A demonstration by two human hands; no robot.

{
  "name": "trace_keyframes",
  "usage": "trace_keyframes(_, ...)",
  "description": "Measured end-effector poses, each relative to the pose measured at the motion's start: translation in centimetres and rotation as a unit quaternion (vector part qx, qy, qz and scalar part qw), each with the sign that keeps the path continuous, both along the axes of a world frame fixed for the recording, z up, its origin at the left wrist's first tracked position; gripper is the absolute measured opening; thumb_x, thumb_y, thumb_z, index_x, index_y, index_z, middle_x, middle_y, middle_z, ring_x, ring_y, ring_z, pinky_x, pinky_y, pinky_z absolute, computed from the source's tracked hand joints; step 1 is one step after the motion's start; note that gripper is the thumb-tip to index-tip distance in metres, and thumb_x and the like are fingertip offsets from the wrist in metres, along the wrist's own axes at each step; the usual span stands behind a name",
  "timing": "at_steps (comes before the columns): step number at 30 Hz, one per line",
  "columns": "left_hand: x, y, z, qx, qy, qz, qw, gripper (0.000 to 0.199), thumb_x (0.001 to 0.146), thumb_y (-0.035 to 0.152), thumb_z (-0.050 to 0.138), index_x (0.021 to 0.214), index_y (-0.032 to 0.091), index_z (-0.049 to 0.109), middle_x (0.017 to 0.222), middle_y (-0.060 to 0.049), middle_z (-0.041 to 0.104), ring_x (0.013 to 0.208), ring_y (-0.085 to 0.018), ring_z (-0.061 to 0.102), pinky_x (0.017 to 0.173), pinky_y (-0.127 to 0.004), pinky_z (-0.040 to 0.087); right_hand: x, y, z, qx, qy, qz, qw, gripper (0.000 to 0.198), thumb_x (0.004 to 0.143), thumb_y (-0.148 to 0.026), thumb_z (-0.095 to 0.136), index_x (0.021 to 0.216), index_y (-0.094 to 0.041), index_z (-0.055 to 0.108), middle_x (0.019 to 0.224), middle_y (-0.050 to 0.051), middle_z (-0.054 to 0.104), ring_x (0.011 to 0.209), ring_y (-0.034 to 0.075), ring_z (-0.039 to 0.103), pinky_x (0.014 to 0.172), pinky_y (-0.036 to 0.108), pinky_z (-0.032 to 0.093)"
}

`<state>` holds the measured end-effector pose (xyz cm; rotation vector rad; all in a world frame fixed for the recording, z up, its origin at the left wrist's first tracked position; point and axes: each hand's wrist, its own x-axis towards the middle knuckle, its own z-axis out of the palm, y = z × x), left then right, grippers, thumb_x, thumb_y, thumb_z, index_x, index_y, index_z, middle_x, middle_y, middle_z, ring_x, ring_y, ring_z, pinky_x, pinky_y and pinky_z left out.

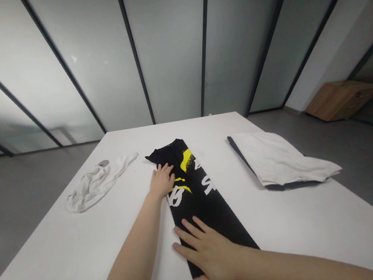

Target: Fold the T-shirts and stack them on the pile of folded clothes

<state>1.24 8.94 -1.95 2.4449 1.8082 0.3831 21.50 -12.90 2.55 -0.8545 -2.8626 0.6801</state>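
A black T-shirt (pixel 207 211) with yellow and white print lies folded into a long narrow strip, its collar end pointing away from me. My left hand (pixel 162 181) rests on its left edge near the upper part, fingers spread over the cloth beside the yellow print. Closer to me, my right hand (pixel 213 257) lies flat across the lower part with its fingers spread and the fingertips reaching toward the left edge. Neither hand grips the cloth. Part of the shirt's near end is hidden under my right hand and forearm.
The white table (pixel 67 260) carries a crumpled white garment (pixel 91 187) at the left, with a small grey round object (pixel 103 163) behind it. At the right lie folded white cloth (pixel 276 154) and dark cloth (pixel 293 185) beneath. A wooden cabinet (pixel 341 99) stands beyond, near frosted glass panels (pixel 168 44).
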Motion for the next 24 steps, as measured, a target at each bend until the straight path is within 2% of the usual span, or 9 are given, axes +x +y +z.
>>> trace_keyframes(4, 0.0, 0.0, -0.1, 0.003, 0.001, -0.002, 1.0, 0.054, 0.106, 0.037, 0.041, 0.158, 0.025, 0.052, 0.168, -0.009, 0.044, 0.159, -0.036, 0.03, 0.126, -0.059, 0.03, 0.2, -0.2, 1.0, -0.017, 0.013, 0.034, 0.999, 0.084, 0.105, -0.071, 0.041, 0.171, -0.02, 0.024, 0.176, 0.017, 0.019, 0.164, 0.038, 0.01, 0.131, 0.061, 0.004)
trace_keyframes(7, 0.0, 0.1, -0.1, 0.006, 0.003, -0.001, 1.0, 0.054, 0.106, 0.037, 0.041, 0.158, 0.025, 0.052, 0.168, -0.009, 0.045, 0.159, -0.036, 0.031, 0.126, -0.058, 0.031, 0.1, 0.7, 1.0, -0.024, 0.025, 0.056, 0.998, 0.079, 0.106, -0.069, 0.04, 0.17, -0.026, 0.025, 0.176, 0.012, 0.023, 0.163, 0.034, 0.016, 0.132, 0.056, 0.009)
trace_keyframes(9, 0.0, 0.0, -0.2, 0.009, 0.003, 0.0, 1.0, 0.054, 0.106, 0.037, 0.041, 0.157, 0.025, 0.052, 0.167, -0.008, 0.045, 0.159, -0.036, 0.031, 0.126, -0.058, 0.031, 0.0, 1.5, 0.7, -0.019, 0.03, 0.026, 0.999, 0.074, 0.108, -0.064, 0.042, 0.17, -0.028, 0.026, 0.176, 0.01, 0.025, 0.163, 0.031, 0.019, 0.132, 0.053, 0.012)
trace_keyframes(11, 0.0, 0.0, -0.2, 0.01, 0.003, 0.0, 1.0, 0.054, 0.106, 0.037, 0.041, 0.157, 0.025, 0.053, 0.167, -0.008, 0.045, 0.159, -0.035, 0.031, 0.126, -0.058, 0.031, -0.2, 2.0, 0.4, -0.008, 0.025, -0.029, 0.999, 0.077, 0.106, -0.062, 0.048, 0.17, -0.026, 0.027, 0.175, 0.011, 0.026, 0.163, 0.033, 0.017, 0.132, 0.054, 0.01)
trace_keyframes(13, 0.1, -0.1, -0.1, 0.011, 0.003, -0.001, 1.0, 0.053, 0.106, 0.036, 0.042, 0.156, 0.026, 0.053, 0.167, -0.008, 0.046, 0.159, -0.035, 0.032, 0.126, -0.058, 0.031, -0.1, 2.0, 0.2, -0.002, 0.016, -0.054, 0.998, 0.082, 0.102, -0.065, 0.053, 0.169, -0.023, 0.03, 0.175, 0.014, 0.025, 0.163, 0.036, 0.014, 0.132, 0.059, 0.009)
trace_keyframes(16, 0.1, -0.2, 0.0, 0.017, -0.003, 0.005, 1.0, 0.051, 0.105, 0.035, 0.044, 0.153, 0.025, 0.055, 0.164, -0.009, 0.049, 0.157, -0.034, 0.034, 0.126, -0.057, 0.031, 0.4, 1.2, 0.3, -0.014, 0.022, -0.029, 0.999, 0.083, 0.101, -0.069, 0.054, 0.168, -0.025, 0.033, 0.175, 0.014, 0.024, 0.163, 0.037, 0.013, 0.131, 0.06, 0.008)
trace_keyframes(19, 0.1, -0.2, 0.3, 0.036, -0.017, 0.014, 0.999, 0.044, 0.102, 0.032, 0.048, 0.142, 0.022, 0.062, 0.153, -0.012, 0.058, 0.146, -0.031, 0.049, 0.123, -0.05, 0.037, 1.5, 0.7, 0.6, -0.046, 0.055, 0.013, 0.997, 0.082, 0.099, -0.064, 0.062, 0.167, -0.028, 0.035, 0.175, 0.012, 0.025, 0.163, 0.036, 0.014, 0.132, 0.058, 0.007)
trace_keyframes(22, 0.4, -0.3, 0.9, 0.05, -0.019, 0.031, 0.998, 0.038, 0.1, 0.032, 0.051, 0.132, 0.019, 0.068, 0.135, -0.014, 0.066, 0.127, -0.028, 0.062, 0.115, -0.042, 0.045, 3.1, 1.2, 0.9, -0.106, 0.106, 0.014, 0.989, 0.069, 0.095, -0.055, 0.072, 0.157, -0.032, 0.053, 0.168, 0.007, 0.043, 0.159, 0.033, 0.031, 0.131, 0.051, 0.021)
trace_keyframes(24, 1.0, -0.6, 1.2, 0.056, -0.013, 0.051, 0.997, 0.038, 0.102, 0.033, 0.048, 0.129, 0.018, 0.069, 0.129, -0.014, 0.068, 0.121, -0.028, 0.064, 0.112, -0.041, 0.047, 4.4, 2.1, 1.1, -0.108, 0.144, -0.081, 0.98, 0.049, 0.097, -0.045, 0.07, 0.143, -0.03, 0.066, 0.155, 0.007, 0.06, 0.147, 0.028, 0.05, 0.124, 0.044, 0.036)
